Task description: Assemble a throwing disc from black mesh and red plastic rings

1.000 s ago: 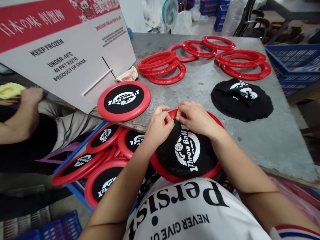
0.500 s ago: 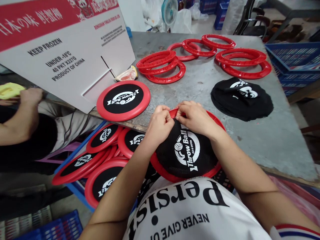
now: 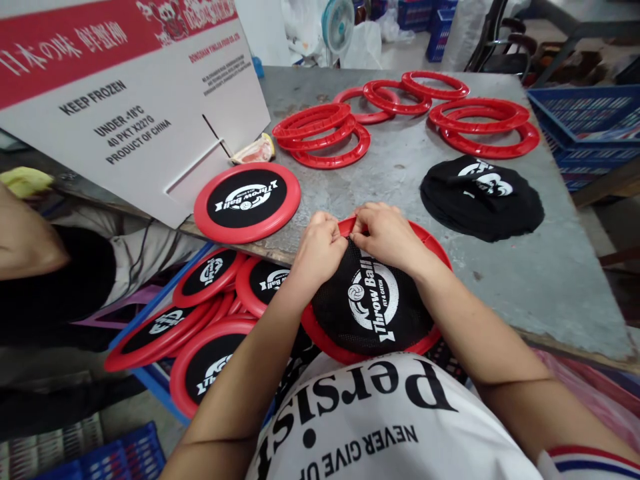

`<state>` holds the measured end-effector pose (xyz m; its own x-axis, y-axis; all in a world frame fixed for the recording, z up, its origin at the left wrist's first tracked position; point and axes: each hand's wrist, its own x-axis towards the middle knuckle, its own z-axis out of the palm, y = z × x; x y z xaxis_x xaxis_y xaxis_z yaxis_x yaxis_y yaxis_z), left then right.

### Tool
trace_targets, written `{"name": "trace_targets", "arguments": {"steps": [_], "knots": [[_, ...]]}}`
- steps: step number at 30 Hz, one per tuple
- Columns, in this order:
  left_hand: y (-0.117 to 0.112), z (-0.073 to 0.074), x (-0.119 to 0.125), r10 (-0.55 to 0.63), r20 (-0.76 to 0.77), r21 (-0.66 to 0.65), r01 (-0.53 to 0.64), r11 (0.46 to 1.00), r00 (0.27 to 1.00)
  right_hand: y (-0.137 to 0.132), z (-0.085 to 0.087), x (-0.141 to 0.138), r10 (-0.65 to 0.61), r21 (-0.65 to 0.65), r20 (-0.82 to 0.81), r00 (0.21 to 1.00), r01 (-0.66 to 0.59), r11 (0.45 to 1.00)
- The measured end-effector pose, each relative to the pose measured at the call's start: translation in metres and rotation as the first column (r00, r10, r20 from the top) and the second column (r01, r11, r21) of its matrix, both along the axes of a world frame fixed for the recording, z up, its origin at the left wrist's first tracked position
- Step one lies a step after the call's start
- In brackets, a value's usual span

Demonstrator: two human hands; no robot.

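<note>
A red ring (image 3: 435, 248) with a black mesh cover (image 3: 370, 307) printed "Throw Ball" lies at the near table edge against my body. My left hand (image 3: 320, 250) and my right hand (image 3: 387, 233) meet at its far rim, fingers pinched on the mesh edge and the red rim. A finished red disc with black centre (image 3: 247, 202) lies to the left on the table. A pile of black mesh covers (image 3: 483, 197) sits to the right. Several bare red rings (image 3: 323, 133) lie further back.
A blue crate (image 3: 150, 313) at lower left holds several finished discs (image 3: 210, 360). A large white and red carton (image 3: 125, 100) leans at the left. Another person's arm (image 3: 25, 240) is at the far left. Blue crates (image 3: 590, 117) stand on the right. Grey table (image 3: 560, 267).
My hands stay pinched at the disc's far rim, hardly shifted. The other person's arm at the left has moved, and that hand has gone from view.
</note>
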<state>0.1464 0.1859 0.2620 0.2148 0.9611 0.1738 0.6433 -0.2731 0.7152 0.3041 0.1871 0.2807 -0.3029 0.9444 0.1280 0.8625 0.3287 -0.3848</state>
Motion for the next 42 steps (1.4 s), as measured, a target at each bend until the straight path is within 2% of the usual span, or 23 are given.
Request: {"name": "trace_targets", "arguments": {"steps": [9, 17, 22, 25, 29, 35, 42], "knots": [[0.006, -0.004, 0.002, 0.006, -0.029, -0.004, -0.006, 1.0, 1.0, -0.002, 0.001, -0.005, -0.035, 0.007, 0.027, 0.999, 0.035, 0.999], [-0.001, -0.007, -0.011, -0.138, 0.131, -0.048, 0.145, 0.988, 0.982, 0.001, -0.007, 0.017, -0.016, 0.044, -0.076, 0.997, 0.02, 0.999], [-0.011, -0.009, -0.01, -0.205, 0.085, -0.023, 0.208, 0.978, 0.975, -0.001, -0.009, 0.024, -0.042, 0.056, -0.082, 0.996, 0.047, 0.997], [-0.016, -0.013, -0.009, -0.171, 0.05, 0.002, 0.171, 0.985, 0.984, -0.002, -0.009, 0.027, -0.063, 0.06, -0.1, 0.993, 0.069, 0.996], [-0.016, -0.015, -0.009, -0.1, 0.102, 0.02, 0.098, 0.995, 0.99, -0.003, -0.008, 0.029, -0.05, 0.059, -0.115, 0.992, 0.057, 0.997], [-0.015, -0.014, -0.01, -0.089, 0.064, 0.092, 0.083, 0.992, 0.994, -0.005, -0.007, 0.03, -0.041, 0.077, -0.131, 0.99, 0.051, 0.996], [-0.016, -0.027, -0.004, -0.024, 0.085, 0.178, 0.009, 0.984, 0.996, -0.005, -0.008, 0.028, -0.035, 0.082, -0.136, 0.99, 0.046, 0.996]]}}
